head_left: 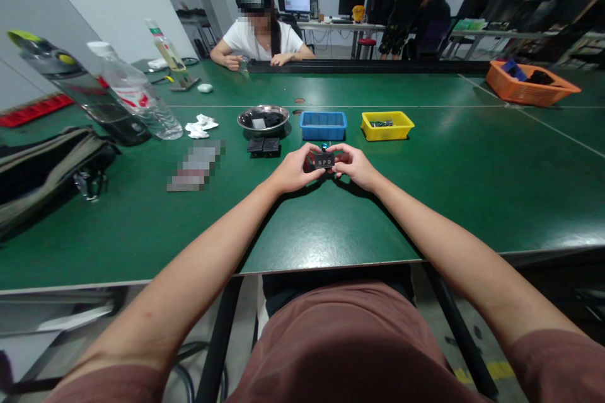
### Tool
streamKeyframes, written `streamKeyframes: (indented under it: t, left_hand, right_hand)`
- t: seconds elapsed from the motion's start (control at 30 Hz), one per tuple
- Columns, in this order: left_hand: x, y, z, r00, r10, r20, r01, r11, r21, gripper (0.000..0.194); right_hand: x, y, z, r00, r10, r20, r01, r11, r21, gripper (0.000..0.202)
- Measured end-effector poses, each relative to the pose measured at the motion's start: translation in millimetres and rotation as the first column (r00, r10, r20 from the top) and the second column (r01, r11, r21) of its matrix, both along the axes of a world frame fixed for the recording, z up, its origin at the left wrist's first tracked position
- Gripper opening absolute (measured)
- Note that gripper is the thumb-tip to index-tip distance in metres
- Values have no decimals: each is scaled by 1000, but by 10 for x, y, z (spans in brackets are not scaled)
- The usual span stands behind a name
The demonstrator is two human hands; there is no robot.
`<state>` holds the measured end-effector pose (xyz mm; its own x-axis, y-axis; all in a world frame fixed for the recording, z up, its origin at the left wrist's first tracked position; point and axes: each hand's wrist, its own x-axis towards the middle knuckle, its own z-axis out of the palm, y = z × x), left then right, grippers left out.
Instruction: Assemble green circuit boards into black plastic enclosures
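Between my two hands is a small black box (324, 162) marked "SPD", held just above the green table (293, 233). My left hand (299, 168) pinches its left side with thumb and fingers. The right side is gripped by my right hand (353, 165). A small shiny blue-and-black part (324, 147) shows at the top of the box, between my fingertips; whether it is attached I cannot tell. Just beyond my hands stand a blue bin (323, 126) and a yellow bin (387, 125) with small metallic pieces inside. Black square blocks (263, 147) lie left of my hands.
A steel bowl (263, 119) holds dark parts. Farther left are crumpled tissue (201, 126), a blurred flat packet (196, 165), a water bottle (137, 97), a dark bottle (85, 94) and a bag (45, 170). An orange basket (532, 85) stands far right. A person (265, 38) sits opposite.
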<state>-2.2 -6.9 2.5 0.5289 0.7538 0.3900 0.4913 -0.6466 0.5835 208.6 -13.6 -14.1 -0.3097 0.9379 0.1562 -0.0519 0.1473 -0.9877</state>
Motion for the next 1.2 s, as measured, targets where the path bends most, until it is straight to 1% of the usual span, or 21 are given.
streamKeyframes:
  t: [0.17, 0.4, 0.67, 1.0, 1.2]
  left_hand:
    - [-4, 3, -10, 1000, -16, -8, 16, 1000, 17, 44]
    - [-9, 16, -25, 999, -20, -31, 21, 999, 47, 45]
    - [-10, 19, -27, 999, -26, -29, 28, 998, 53, 45]
    - [-6, 19, -29, 999, -24, -30, 25, 999, 45, 44]
    - [-2, 25, -28, 999, -33, -23, 34, 999, 32, 47]
  right_hand:
    - [-1, 26, -23, 1000, 4, -5, -4, 1000, -6, 43]
    - [-1, 46, -38, 999, 7, -38, -8, 999, -37, 35]
    - [9, 50, -39, 999, 21, -50, -23, 999, -39, 40]
    - [3, 46, -38, 999, 6, -42, -7, 1000, -29, 38]
    - [4, 40, -29, 999, 12, -36, -13, 1000, -22, 37]
